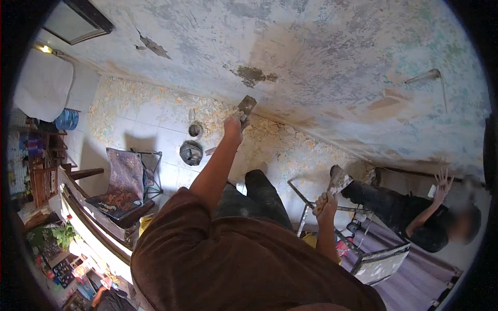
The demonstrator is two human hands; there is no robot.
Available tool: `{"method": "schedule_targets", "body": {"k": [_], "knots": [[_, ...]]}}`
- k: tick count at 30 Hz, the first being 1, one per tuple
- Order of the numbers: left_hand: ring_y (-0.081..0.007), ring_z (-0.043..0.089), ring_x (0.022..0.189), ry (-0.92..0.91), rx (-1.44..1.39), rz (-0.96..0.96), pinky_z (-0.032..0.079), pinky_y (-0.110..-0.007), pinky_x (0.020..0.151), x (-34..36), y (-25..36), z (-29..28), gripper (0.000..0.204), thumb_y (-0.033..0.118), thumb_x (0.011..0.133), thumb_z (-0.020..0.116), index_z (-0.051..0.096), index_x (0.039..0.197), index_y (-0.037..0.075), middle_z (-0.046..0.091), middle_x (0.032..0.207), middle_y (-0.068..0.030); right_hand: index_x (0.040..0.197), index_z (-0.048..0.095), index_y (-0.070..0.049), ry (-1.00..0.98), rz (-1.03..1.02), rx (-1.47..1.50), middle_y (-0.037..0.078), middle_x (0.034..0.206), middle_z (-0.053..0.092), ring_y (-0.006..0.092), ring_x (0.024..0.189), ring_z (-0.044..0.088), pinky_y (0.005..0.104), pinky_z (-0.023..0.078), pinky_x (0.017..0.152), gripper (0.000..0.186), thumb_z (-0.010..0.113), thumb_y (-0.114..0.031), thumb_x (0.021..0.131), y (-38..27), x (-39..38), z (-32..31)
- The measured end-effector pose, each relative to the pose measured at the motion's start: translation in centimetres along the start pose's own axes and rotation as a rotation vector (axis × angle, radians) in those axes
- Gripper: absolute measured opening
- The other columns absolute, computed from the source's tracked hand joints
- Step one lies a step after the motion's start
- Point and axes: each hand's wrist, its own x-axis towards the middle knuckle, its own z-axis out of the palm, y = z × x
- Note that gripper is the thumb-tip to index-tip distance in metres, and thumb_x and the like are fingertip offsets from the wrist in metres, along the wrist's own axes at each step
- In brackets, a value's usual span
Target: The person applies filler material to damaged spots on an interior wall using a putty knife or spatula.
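Two scrapers: our left hand [233,126] grips a scraper [245,107], blade up-right onto the wall [332,57]; right hand [324,202] clasps another scraper [338,181], blade up-right, w/ metal stand [363,249] below, co-worker [415,212] beside.

matt metal scraper [247,105], rough peeling plaster wall [321,62]

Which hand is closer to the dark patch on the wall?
Left. The left hand reaches up with a scraper just below the dark patch; the right hand stays far lower.
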Motion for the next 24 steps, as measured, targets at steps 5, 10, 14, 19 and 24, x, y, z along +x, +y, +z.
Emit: {"method": "schedule_targets", "body": {"k": [5, 10, 14, 19, 24], "knots": [[-0.0215, 0.059, 0.078, 0.145, -0.187, -0.039, 0.057, -0.034, 0.072, 8.0, -4.8, 2.8, 0.015, 0.007, 0.086, 0.054, 0.056, 0.099, 0.0, 0.057, 0.09, -0.0101, 0.087, 0.038, -0.014, 0.0, 0.107, 0.041, 0.0, 0.061, 0.041, 0.0109, 0.044, 0.039, 0.0257, 0.034, 0.035, 0.012, 0.048, -0.017, 0.093, -1.9, 3.2, -3.1], [-0.0205, 0.06, 0.079, 0.242, -0.33, -0.004, 0.058, -0.029, 0.067, 12.7, -6.9, 6.8, 0.014, 0.007, 0.085, 0.056, 0.055, 0.097, 0.0, 0.056, 0.092, -0.0108, 0.081, 0.038, -0.014, 0.084, 0.056, -0.03, -0.001, 0.059, 0.038, 0.0099, 0.043, 0.037, 0.0243, 0.033, 0.035, 0.016, 0.05, -0.014, 0.092, -3.7, 5.1, -3.0], [-0.0219, 0.059, 0.077, 0.303, -0.42, 0.086, 0.058, -0.03, 0.069, 15.4, -8.6, 7.4, 0.016, 0.007, 0.084, 0.059, 0.054, 0.097, -0.001, 0.055, 0.092, -0.0117, 0.086, 0.039, -0.014, 0.013, 0.097, -0.041, -0.002, 0.059, 0.036, 0.0088, 0.044, 0.034, 0.0241, 0.029, 0.036, 0.012, 0.05, -0.012, 0.09, -4.3, 7.2, -5.1], [-0.0198, 0.06, 0.073, 0.456, -0.455, 0.074, 0.056, -0.025, 0.062, 18.2, -8.2, 9.0, 0.011, 0.006, 0.084, 0.058, 0.056, 0.094, 0.001, 0.056, 0.087, -0.0089, 0.08, 0.037, -0.016, -0.027, 0.163, -0.102, -0.002, 0.058, 0.039, 0.0091, 0.043, 0.039, 0.0226, 0.029, 0.033, 0.016, 0.045, -0.02, 0.094, -4.8, 8.1, -5.5], [-0.0159, 0.058, 0.069, 0.293, 0.135, 0.306, 0.049, -0.026, 0.061, 17.1, -8.1, 11.2, 0.007, 0.006, 0.083, 0.058, 0.057, 0.087, -0.001, 0.055, 0.077, -0.0062, 0.082, 0.037, -0.019, -0.015, 0.121, -0.118, -0.004, 0.058, 0.039, 0.0077, 0.043, 0.039, 0.0225, 0.025, 0.028, 0.014, 0.045, -0.022, 0.094, -4.9, 8.6, -4.5]]}}
